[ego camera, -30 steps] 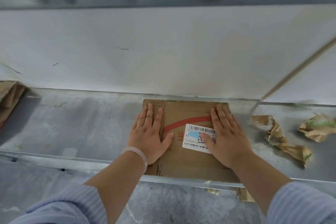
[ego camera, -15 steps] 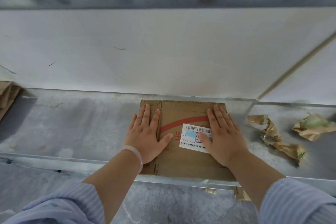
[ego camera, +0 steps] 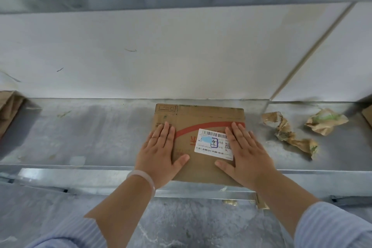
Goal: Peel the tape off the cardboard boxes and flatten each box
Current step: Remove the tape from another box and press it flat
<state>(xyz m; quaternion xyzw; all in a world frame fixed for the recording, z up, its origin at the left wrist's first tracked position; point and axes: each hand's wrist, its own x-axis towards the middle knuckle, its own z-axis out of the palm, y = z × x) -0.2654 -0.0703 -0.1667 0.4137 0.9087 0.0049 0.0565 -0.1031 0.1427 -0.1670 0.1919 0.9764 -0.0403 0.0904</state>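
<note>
A flattened brown cardboard box with a red curved stripe and a white shipping label lies on the metal table. My left hand rests palm down on the box's left part, fingers together and flat. My right hand lies flat on the right part, covering the label's right edge. Neither hand grips anything; both press on the cardboard. A pale bangle is on my left wrist.
Two crumpled wads of brown tape lie to the right: a long one and a smaller one. More cardboard shows at the far left edge. A white wall panel rises directly behind the box.
Both hands have slid back toward me along the box, uncovering more of its far part and the label. The box stays flat in the same place.
</note>
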